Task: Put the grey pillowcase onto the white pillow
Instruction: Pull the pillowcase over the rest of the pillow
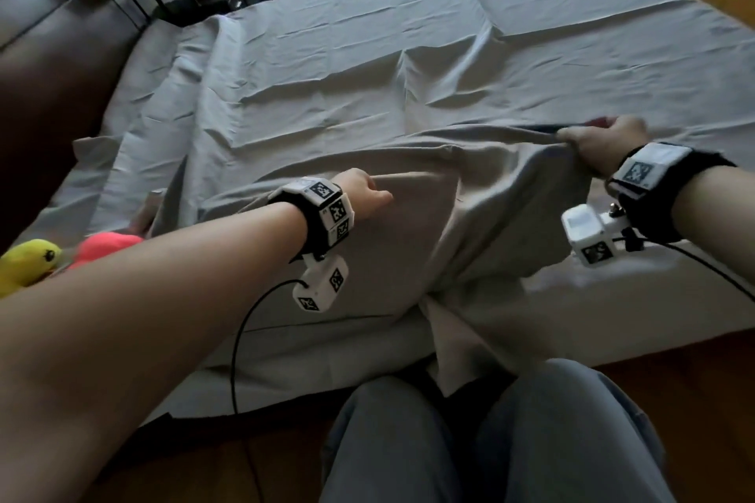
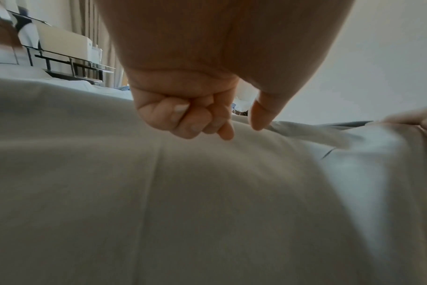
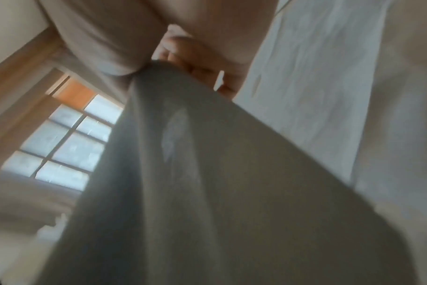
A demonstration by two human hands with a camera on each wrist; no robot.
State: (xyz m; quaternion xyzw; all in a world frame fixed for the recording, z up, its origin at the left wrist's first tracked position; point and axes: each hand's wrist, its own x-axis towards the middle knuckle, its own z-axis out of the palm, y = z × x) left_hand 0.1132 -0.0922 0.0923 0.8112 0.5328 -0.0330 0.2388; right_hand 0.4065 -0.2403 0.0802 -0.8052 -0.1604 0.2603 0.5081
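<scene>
The grey pillowcase point(image 1: 482, 225) lies crumpled across the near edge of the bed, and one end hangs down toward my knees. My right hand point(image 1: 592, 143) grips its far upper edge and holds it lifted; in the right wrist view the cloth point(image 3: 207, 173) drapes from that fist. My left hand point(image 1: 367, 196) sits on the pillowcase with its fingers curled. In the left wrist view, forefinger and thumb point(image 2: 241, 129) pinch at a low fold of it point(image 2: 183, 192). A white, textured patch that looks like the white pillow point(image 1: 653, 274) shows under the right wrist, mostly covered.
The bed carries a creased grey sheet point(image 1: 408, 53). A dark headboard point(image 1: 61, 73) runs along the left. A yellow plush point(image 1: 24, 261) and a pink plush point(image 1: 106, 249) lie by my left forearm. My knees point(image 1: 490, 441) stand against the bed's edge on wooden floor.
</scene>
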